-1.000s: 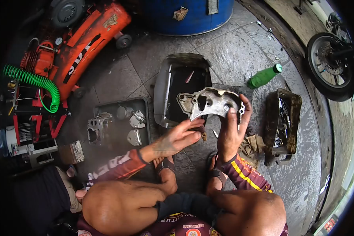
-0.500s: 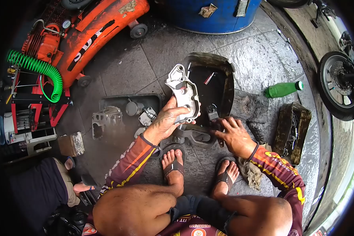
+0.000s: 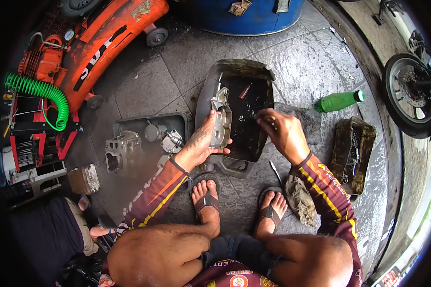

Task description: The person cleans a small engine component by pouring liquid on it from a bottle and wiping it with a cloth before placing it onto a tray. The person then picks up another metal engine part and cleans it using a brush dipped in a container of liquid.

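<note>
My left hand (image 3: 200,143) grips a silver metal engine cover (image 3: 221,126), tilted on edge above a black plastic basin (image 3: 209,86). My right hand (image 3: 286,133) is over the basin's right rim, its fingers curled into a pinch; whatever they hold is hidden. Inside the basin lie a small red-and-silver object (image 3: 245,91) and scattered white specks. Left of my left hand, a dark tray (image 3: 177,118) carries an engine casing (image 3: 123,152), a round metal part (image 3: 154,132) and a smaller bolted metal part (image 3: 172,141).
A green bottle (image 3: 340,101) and a grimy tool box (image 3: 342,158) are to the right. Near my right foot lie a rag (image 3: 300,201) and a thin pale tool (image 3: 276,173). An orange compressor (image 3: 105,52) and blue drum (image 3: 254,21) stand behind. Another person sits lower left (image 3: 48,234).
The engine cover has turned onto its edge and moved lower over the basin. My right hand has risen and its fingers have closed. The grey item near its fingertips no longer shows in the basin.
</note>
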Action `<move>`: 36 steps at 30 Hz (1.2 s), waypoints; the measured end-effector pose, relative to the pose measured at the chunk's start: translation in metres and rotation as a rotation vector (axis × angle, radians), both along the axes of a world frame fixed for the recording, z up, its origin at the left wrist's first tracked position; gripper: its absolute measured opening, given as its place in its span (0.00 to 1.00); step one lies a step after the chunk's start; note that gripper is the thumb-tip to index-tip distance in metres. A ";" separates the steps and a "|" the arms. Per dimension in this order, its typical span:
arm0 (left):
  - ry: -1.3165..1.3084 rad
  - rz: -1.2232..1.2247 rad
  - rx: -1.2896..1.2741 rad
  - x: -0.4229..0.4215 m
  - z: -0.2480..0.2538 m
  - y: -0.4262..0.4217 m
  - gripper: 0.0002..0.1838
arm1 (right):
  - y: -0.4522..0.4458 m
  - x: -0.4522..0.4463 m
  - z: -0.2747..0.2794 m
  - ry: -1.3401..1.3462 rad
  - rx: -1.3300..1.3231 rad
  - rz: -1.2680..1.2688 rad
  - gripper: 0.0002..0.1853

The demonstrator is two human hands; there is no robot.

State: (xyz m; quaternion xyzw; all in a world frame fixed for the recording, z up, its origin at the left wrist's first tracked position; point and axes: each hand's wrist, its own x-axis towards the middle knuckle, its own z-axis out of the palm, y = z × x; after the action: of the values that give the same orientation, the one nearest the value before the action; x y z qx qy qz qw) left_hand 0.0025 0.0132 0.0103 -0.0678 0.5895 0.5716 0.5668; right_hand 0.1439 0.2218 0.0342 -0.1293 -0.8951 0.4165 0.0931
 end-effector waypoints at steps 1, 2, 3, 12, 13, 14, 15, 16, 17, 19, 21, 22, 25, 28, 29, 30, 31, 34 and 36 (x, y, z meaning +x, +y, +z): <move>-0.029 -0.011 0.010 -0.002 -0.003 0.000 0.33 | -0.003 -0.002 0.010 0.094 -0.071 -0.054 0.09; -0.059 -0.021 0.021 -0.003 -0.006 0.000 0.33 | -0.006 -0.005 0.015 0.091 -0.070 -0.047 0.09; -0.055 -0.039 -0.041 -0.003 -0.006 0.006 0.34 | -0.010 -0.007 0.019 0.080 -0.187 -0.012 0.09; 0.096 -0.119 -0.144 0.005 -0.002 0.010 0.34 | -0.031 -0.013 0.000 0.240 -0.159 -0.014 0.08; 0.116 -0.132 -0.117 0.003 -0.003 0.010 0.34 | -0.035 -0.012 -0.006 0.276 -0.094 0.041 0.09; 0.119 -0.128 -0.113 0.003 -0.005 0.010 0.34 | -0.038 -0.007 -0.003 0.157 -0.160 0.105 0.09; 0.133 -0.124 -0.143 0.006 -0.005 0.011 0.34 | -0.039 -0.006 0.001 0.149 -0.195 0.117 0.09; 0.146 -0.123 -0.176 0.009 -0.005 0.012 0.34 | -0.039 -0.004 0.003 0.138 -0.234 0.127 0.09; 0.127 -0.108 -0.171 0.012 -0.004 0.011 0.33 | -0.037 -0.006 0.000 0.165 -0.232 0.023 0.09; 0.112 -0.105 -0.153 0.011 -0.006 0.012 0.33 | -0.033 -0.010 -0.004 0.207 -0.253 -0.078 0.09; 0.194 -0.060 -0.122 0.009 -0.005 0.013 0.34 | -0.044 -0.003 0.000 0.220 -0.147 0.066 0.09; 0.201 -0.061 -0.118 0.008 -0.007 0.013 0.34 | -0.047 -0.003 0.001 0.191 -0.157 0.137 0.09; 0.308 -0.189 -0.105 0.010 -0.024 0.004 0.35 | -0.039 -0.005 0.004 0.173 -0.329 -0.048 0.09; 0.303 -0.129 -0.021 0.000 -0.026 0.009 0.34 | -0.045 -0.003 -0.005 0.326 -0.050 0.060 0.11; 0.262 -0.088 -0.037 0.000 -0.022 0.009 0.34 | -0.048 0.000 -0.003 0.237 -0.108 0.079 0.10; 0.268 -0.084 -0.032 0.003 -0.021 0.010 0.34 | -0.050 0.001 0.003 0.149 -0.167 0.097 0.09; 0.322 -0.063 -0.040 0.008 -0.021 0.009 0.34 | -0.043 -0.003 0.008 0.138 -0.264 0.038 0.08; 0.351 -0.040 -0.024 0.007 -0.023 0.005 0.33 | -0.026 -0.004 0.002 0.219 -0.133 -0.167 0.07; 0.403 0.036 -0.043 0.003 -0.019 0.009 0.29 | -0.026 0.001 -0.028 0.061 0.018 -0.049 0.09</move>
State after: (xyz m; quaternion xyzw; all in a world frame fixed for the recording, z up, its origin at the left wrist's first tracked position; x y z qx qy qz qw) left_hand 0.0052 0.0221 -0.0091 0.0255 0.7017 0.5709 0.4255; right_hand 0.1454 0.1961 0.0064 -0.1374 -0.8922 0.4097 0.1314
